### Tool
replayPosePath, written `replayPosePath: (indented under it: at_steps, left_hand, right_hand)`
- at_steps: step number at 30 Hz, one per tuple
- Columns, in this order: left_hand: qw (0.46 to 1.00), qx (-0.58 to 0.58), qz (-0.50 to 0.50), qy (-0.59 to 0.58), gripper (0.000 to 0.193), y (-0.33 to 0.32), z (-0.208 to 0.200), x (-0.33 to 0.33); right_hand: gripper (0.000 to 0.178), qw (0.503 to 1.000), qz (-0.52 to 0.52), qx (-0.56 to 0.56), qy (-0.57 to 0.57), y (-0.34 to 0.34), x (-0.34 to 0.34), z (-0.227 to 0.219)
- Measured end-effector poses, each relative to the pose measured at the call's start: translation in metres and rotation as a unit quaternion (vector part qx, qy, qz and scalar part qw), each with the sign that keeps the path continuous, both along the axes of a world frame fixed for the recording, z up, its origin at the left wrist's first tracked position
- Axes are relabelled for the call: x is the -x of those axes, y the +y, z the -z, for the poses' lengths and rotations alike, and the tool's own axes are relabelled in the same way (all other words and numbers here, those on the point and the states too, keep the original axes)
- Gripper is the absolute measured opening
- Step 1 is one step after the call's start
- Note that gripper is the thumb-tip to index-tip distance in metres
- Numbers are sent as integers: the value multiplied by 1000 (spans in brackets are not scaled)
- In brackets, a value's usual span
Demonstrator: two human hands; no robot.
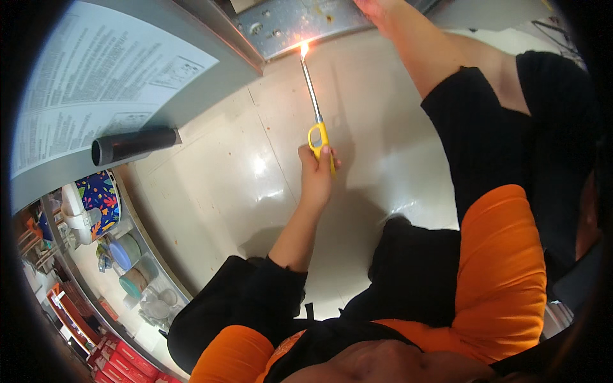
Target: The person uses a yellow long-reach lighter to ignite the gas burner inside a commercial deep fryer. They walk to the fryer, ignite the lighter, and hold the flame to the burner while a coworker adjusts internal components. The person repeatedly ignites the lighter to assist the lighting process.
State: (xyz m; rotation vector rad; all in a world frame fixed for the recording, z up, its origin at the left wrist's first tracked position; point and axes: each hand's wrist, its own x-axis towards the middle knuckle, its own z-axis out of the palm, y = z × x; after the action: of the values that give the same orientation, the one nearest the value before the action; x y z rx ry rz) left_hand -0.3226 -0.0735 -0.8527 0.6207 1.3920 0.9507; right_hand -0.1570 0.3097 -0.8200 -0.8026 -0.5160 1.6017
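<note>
My left hand (316,167) is closed round the yellow handle of a long-necked lighter (311,89). From the tip of its silver neck burns a small flame (304,48), right by the lower edge of a worn metal panel (287,25). The neck points up and away from me. Farther right, my right hand (377,9) reaches to the top of the view beside that panel. Its fingers are cut off by the picture's edge, so what it touches is hidden.
A grey metal door (211,64) with a printed sheet (108,70) and black tubular handle (134,145) stands left. Below are shelves with lidded containers (124,251), a patterned box (99,201) and red packages (124,360). Another bare limb (491,64) shows beside my right forearm. Pale tiles (211,179) lie below.
</note>
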Motion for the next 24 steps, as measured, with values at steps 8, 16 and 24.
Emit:
replayPosePath:
  at_steps: [8,16,24]
  left_hand:
    - [1000,-16,-14,-18,26,-11,-7,2]
    - [999,-3,1,-32,28,-13,-13,5]
    - [1000,-1,-5,-30,24,-6,-21,6]
  right_hand:
    - [25,989,-61,51,122,72,10,3]
    - [27,979,-112,46,165,72,-4,15]
    - [22,967,79,99,221,27,27,-37]
